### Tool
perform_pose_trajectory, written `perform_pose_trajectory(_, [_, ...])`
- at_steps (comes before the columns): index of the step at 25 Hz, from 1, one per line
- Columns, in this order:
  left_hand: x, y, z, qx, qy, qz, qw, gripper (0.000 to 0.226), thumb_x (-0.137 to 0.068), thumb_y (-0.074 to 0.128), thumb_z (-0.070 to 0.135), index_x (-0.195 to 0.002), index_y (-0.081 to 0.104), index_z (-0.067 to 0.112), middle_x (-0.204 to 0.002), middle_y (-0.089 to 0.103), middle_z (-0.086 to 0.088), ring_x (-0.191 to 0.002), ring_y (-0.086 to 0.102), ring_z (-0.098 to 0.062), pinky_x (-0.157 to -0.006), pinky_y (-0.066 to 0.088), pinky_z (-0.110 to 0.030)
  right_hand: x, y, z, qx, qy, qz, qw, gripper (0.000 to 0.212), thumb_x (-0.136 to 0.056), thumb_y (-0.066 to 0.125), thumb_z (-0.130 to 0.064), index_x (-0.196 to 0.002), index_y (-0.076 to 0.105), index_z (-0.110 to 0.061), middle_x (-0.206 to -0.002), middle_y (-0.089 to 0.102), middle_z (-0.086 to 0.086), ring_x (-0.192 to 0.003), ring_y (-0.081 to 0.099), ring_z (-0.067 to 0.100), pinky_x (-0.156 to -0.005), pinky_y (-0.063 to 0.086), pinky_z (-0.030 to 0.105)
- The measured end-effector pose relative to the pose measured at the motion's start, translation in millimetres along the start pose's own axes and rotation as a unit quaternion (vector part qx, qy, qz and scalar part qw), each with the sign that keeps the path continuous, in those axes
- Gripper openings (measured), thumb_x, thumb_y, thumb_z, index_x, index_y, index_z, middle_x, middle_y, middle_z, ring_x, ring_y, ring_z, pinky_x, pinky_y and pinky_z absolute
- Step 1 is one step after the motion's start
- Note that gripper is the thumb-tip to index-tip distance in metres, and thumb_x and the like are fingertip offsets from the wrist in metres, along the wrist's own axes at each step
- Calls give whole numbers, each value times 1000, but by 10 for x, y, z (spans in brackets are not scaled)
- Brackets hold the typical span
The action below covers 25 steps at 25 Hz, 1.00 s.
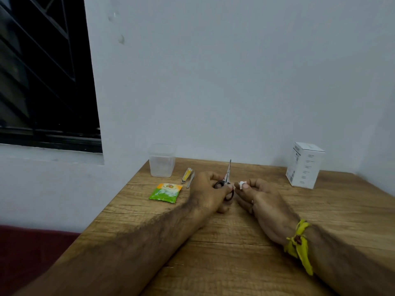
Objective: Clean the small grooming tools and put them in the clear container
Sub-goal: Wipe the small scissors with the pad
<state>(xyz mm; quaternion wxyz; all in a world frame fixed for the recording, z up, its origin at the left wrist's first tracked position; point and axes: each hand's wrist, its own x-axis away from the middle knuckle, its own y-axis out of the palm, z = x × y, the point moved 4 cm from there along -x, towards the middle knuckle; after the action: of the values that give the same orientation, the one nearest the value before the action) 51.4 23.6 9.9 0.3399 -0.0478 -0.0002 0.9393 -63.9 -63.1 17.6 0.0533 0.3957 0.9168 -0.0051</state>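
Two hands: left (pixel 210 189) grips scissors (pixel 227 177) pointing up, right (pixel 259 197) pinches wipe (pixel 242 185).

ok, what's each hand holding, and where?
Left hand: scissors, gripped at the handle loops. Right hand: small white wipe, pinched at the fingertips.

— What's the surface?
— A wooden table (pixel 245 248) set into a wall corner.
— What lies on it?
— A clear container (pixel 162 160) at the far left corner. Just right of it, a yellow nail clipper (pixel 186 175), with a tweezer (pixel 190 180) touching it. Nearer, a green sachet (pixel 165 192) lies flat. A white box (pixel 304 165) stands upright, far right.
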Motion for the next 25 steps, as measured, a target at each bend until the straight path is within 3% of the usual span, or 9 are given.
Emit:
perform_pose_trajectory(2, [6, -2, 23, -20, 3, 2, 1000, 32, -86, 77, 4, -112, 59, 3, -98, 69, -22, -66, 73, -24, -44, 53, -24, -96, 24, -34, 8, 46, 24, 999, 17, -102, 50, -7, -91, 59, 2, -93, 67, 33, -80, 68, 44, -76, 57, 40])
perform_pose_trajectory(6, [6, -102, 131, -111, 65, 49, 990, 22, -84, 80, 9, -103, 67, 11, -86, 72, -5, -67, 72, -13, -61, 63, -31, -323, 245, -157, 24, 97, 41, 994, 13, -96, 49, -2, -90, 60, -2, -84, 55, 17, -61, 50, 20, -52, 34, 26])
perform_pose_trajectory(8, [6, -247, 294, -167, 129, 92, 973, 16, -83, 80, 11, -97, 74, 16, -77, 69, 7, -70, 65, -3, -68, 60, -24, -495, 369, -207, 48, 82, 54, 994, 15, -89, 51, 2, -87, 66, 5, -81, 58, 18, -61, 51, 24, -51, 37, 28])
perform_pose_trajectory(11, [1, -532, 590, -236, 195, 171, 936, 21, -84, 78, 15, -104, 74, 20, -74, 60, 16, -68, 54, 4, -74, 52, -21, -756, 654, -190, 97, 61, 58, 992, 18, -90, 52, -6, -74, 59, -8, -92, 64, 22, -80, 65, 37, -71, 54, 38])
perform_pose_trajectory(12, [-18, -659, 683, -243, 203, 198, 928, 27, -85, 78, 16, -111, 72, 22, -79, 62, 14, -72, 55, 3, -75, 47, -19, -786, 719, -177, 122, 43, 87, 988, 17, -89, 55, -10, -73, 61, -10, -92, 66, 20, -87, 66, 36, -78, 54, 36])
perform_pose_trajectory(14, [-104, -991, 837, -252, 207, 257, 909, 39, -83, 79, 18, -119, 66, 25, -88, 67, 8, -82, 59, -7, -76, 42, -19, -750, 798, -142, 150, -10, 166, 975, 13, -90, 58, -13, -81, 66, -10, -86, 65, 13, -85, 61, 30, -73, 44, 27])
perform_pose_trajectory(17, [-271, -1518, 899, -273, 192, 332, 882, 41, -79, 81, 18, -116, 63, 22, -91, 73, 1, -89, 66, -18, -78, 52, -27, -694, 833, -64, 150, -77, 230, 959, 9, -94, 55, -13, -98, 63, -9, -92, 65, 9, -93, 62, 28, -75, 42, 28])
perform_pose_trajectory(21, [-431, -1735, 700, -290, 171, 336, 879, 37, -79, 78, 14, -112, 63, 20, -86, 73, -1, -89, 69, -20, -78, 57, -33, -683, 885, -35, 172, -158, 204, 951, 6, -96, 53, -10, -99, 58, -10, -88, 62, 4, -90, 62, 33, -75, 45, 33])
perform_pose_trajectory(25, [-494, -1629, 764, -328, 183, 340, 862, 28, -79, 74, 17, -106, 67, 23, -88, 75, 4, -85, 69, -16, -70, 50, -24, -571, 935, -55, 205, -238, 131, 940, 7, -99, 50, -11, -98, 52, -18, -91, 63, 1, -85, 58, 22, -71, 41, 29])
